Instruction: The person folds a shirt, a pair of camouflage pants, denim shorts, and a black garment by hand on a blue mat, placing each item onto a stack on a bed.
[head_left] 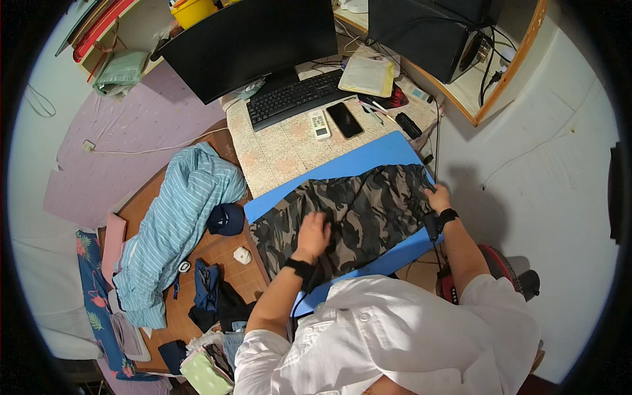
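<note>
A camouflage garment (362,214), which looks like a pair of pants, lies spread in a flat oblong on a blue board (388,149). My left hand (313,236) rests on the left part of the cloth, fingers apart and holding nothing. At the right end of the garment, my right hand (438,197) has its edge between thumb and fingers. Dark bands with small devices are strapped round both wrists. Some creases run across the fabric. Its underside cannot be seen.
Beyond the board, the patterned desk holds a keyboard (296,99), a white remote (320,125), a phone (345,120) and a dark monitor (253,46). On the left, a bed carries a striped blue quilt (187,204), a navy cap (226,219) and piled clothes (220,296). A wall stands on the right.
</note>
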Action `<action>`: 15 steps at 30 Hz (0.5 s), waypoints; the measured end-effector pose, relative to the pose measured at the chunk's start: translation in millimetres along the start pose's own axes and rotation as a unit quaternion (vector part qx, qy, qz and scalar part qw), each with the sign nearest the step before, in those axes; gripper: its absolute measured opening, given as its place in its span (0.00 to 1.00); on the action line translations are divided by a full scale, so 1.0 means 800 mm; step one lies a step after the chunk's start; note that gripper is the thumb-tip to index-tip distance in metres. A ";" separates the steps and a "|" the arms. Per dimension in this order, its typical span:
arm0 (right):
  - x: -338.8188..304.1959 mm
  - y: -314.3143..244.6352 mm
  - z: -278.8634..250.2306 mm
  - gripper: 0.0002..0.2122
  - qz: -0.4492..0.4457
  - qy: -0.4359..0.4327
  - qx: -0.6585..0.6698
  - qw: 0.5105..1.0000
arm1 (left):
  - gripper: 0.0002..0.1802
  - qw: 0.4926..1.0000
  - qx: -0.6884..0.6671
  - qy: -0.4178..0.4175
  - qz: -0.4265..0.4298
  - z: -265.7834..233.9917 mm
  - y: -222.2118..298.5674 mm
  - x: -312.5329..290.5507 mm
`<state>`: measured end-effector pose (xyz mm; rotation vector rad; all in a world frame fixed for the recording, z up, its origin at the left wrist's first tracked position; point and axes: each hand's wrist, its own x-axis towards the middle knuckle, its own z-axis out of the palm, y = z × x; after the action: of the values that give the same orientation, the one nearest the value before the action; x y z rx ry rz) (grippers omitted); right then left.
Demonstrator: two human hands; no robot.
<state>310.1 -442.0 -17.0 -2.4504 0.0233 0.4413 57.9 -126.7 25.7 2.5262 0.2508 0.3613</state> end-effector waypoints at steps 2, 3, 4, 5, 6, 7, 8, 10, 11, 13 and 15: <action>0.004 0.011 0.000 0.24 -0.023 0.012 -0.024 0.999 | 0.14 0.997 0.047 0.060 -0.034 0.006 -0.031 0.027; 0.006 0.015 -0.001 0.22 -0.050 0.020 -0.049 0.997 | 0.15 0.993 0.067 0.087 -0.053 0.008 -0.056 0.035; 0.004 0.013 0.001 0.22 -0.048 0.022 -0.050 0.997 | 0.16 0.987 0.085 0.112 -0.072 0.009 -0.079 0.040; -0.002 0.005 0.006 0.20 -0.076 0.077 -0.060 0.992 | 0.16 0.985 0.091 0.076 -0.127 0.006 -0.091 0.047; -0.008 -0.003 0.010 0.19 -0.104 0.132 -0.070 0.983 | 0.17 0.978 0.098 0.040 -0.180 0.002 -0.099 0.056; -0.011 -0.006 0.010 0.18 -0.135 0.152 -0.081 0.976 | 0.20 0.971 0.093 -0.020 -0.217 -0.001 -0.106 0.063; -0.013 -0.014 0.009 0.18 -0.131 0.155 -0.081 0.976 | 0.19 0.969 0.098 -0.022 -0.225 -0.001 -0.111 0.069; -0.016 -0.030 0.010 0.20 -0.162 0.109 -0.070 0.978 | 0.18 0.964 0.076 -0.065 -0.246 0.003 -0.115 0.080; -0.014 -0.034 0.011 0.20 -0.158 0.111 -0.070 0.979 | 0.18 0.965 0.077 -0.067 -0.243 0.006 -0.113 0.086; -0.009 -0.044 0.013 0.20 -0.173 0.113 -0.095 0.974 | 0.16 0.968 0.080 -0.091 -0.218 0.011 -0.108 0.094; -0.003 -0.056 0.014 0.20 -0.168 0.107 -0.099 0.975 | 0.15 0.974 0.092 -0.075 -0.196 0.017 -0.107 0.097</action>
<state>310.1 -400.0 2.3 -2.6189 -0.3566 0.0291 127.2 -43.8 -17.5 2.5866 0.7373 -0.0090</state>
